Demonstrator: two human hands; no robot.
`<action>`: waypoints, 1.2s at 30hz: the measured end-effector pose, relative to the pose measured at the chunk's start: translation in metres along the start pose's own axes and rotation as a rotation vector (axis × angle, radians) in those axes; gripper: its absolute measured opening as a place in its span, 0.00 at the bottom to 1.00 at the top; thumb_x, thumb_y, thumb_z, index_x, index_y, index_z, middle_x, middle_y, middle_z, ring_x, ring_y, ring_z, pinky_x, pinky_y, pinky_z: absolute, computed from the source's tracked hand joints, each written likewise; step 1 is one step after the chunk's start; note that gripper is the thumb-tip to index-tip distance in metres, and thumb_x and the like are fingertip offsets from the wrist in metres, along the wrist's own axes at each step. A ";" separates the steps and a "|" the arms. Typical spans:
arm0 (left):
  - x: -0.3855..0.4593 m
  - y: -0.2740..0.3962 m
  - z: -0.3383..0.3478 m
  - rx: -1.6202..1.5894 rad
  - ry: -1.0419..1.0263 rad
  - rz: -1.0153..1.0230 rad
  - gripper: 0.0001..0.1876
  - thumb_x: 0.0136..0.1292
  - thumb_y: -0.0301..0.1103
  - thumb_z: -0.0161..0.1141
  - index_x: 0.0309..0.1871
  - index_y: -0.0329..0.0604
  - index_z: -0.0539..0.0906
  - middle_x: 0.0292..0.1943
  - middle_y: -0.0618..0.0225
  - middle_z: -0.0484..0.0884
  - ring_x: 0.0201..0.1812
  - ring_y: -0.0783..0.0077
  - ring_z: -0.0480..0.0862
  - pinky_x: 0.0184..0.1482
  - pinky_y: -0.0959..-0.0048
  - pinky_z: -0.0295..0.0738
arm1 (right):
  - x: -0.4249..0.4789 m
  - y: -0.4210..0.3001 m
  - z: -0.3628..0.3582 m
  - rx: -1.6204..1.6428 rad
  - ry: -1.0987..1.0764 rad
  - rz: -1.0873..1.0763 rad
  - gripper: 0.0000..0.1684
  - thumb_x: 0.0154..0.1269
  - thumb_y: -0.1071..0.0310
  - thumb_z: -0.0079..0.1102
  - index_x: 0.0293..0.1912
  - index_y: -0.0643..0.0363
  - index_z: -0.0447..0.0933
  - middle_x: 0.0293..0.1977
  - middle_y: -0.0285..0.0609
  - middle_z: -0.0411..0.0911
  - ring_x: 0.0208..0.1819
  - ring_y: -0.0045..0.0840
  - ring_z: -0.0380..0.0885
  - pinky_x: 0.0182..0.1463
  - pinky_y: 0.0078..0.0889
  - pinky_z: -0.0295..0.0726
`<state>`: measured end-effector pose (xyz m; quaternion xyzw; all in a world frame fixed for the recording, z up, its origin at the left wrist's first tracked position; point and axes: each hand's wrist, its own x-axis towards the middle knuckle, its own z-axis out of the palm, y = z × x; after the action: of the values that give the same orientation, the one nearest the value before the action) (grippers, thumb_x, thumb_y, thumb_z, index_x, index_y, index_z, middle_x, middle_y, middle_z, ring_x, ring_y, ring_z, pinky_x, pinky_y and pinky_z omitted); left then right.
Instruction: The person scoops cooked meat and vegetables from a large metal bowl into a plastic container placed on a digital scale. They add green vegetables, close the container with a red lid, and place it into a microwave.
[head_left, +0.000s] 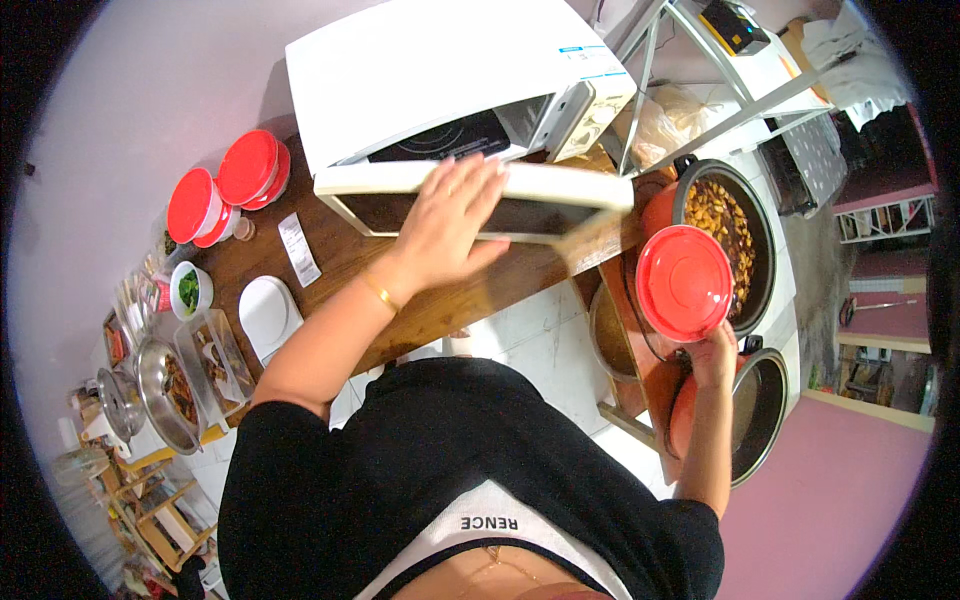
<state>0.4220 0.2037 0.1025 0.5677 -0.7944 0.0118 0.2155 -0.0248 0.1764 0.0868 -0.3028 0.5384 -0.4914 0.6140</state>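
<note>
My left hand lies flat, fingers slightly apart, over the upper edge of the microwave door. The door stands part-way open and is blurred. Through the gap, the dark floor of the white microwave oven shows inside. Over on the right, my right hand grips a round container with a red plastic lid from its near side. The container's body is mostly hidden under the lid. It overlaps the view of a large dark-rimmed pot holding brown and yellow food.
Red-lidded white bowls, a paper slip and a white kitchen scale sit on the wooden table. Further left are a bowl of green leaves and a steel basin. A second pot stands right, below a metal rack.
</note>
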 end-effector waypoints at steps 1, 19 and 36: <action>-0.012 0.004 -0.005 -0.021 -0.058 0.046 0.39 0.60 0.55 0.52 0.68 0.37 0.60 0.68 0.52 0.61 0.69 0.53 0.58 0.70 0.55 0.47 | 0.015 -0.007 -0.013 -0.053 -0.007 -0.009 0.13 0.58 0.76 0.51 0.44 0.63 0.75 0.40 0.44 0.79 0.41 0.31 0.80 0.43 0.37 0.83; -0.084 0.024 -0.048 -0.097 -0.243 0.068 0.33 0.56 0.49 0.60 0.64 0.46 0.68 0.67 0.65 0.65 0.69 0.63 0.62 0.69 0.55 0.51 | 0.188 0.194 0.419 0.142 -0.466 0.369 0.19 0.63 0.66 0.59 0.46 0.71 0.67 0.42 0.52 0.75 0.37 0.36 0.80 0.36 0.40 0.85; 0.020 -0.003 0.007 0.130 -0.151 -0.033 0.39 0.57 0.50 0.58 0.68 0.40 0.60 0.70 0.50 0.54 0.71 0.51 0.53 0.68 0.52 0.47 | 0.266 0.034 0.170 -1.111 -0.552 -0.171 0.19 0.68 0.58 0.50 0.41 0.68 0.77 0.28 0.45 0.80 0.31 0.28 0.80 0.37 0.30 0.80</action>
<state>0.4173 0.1830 0.1027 0.5929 -0.7964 0.0169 0.1177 0.1311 -0.0862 0.0000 -0.7345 0.5089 -0.0892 0.4400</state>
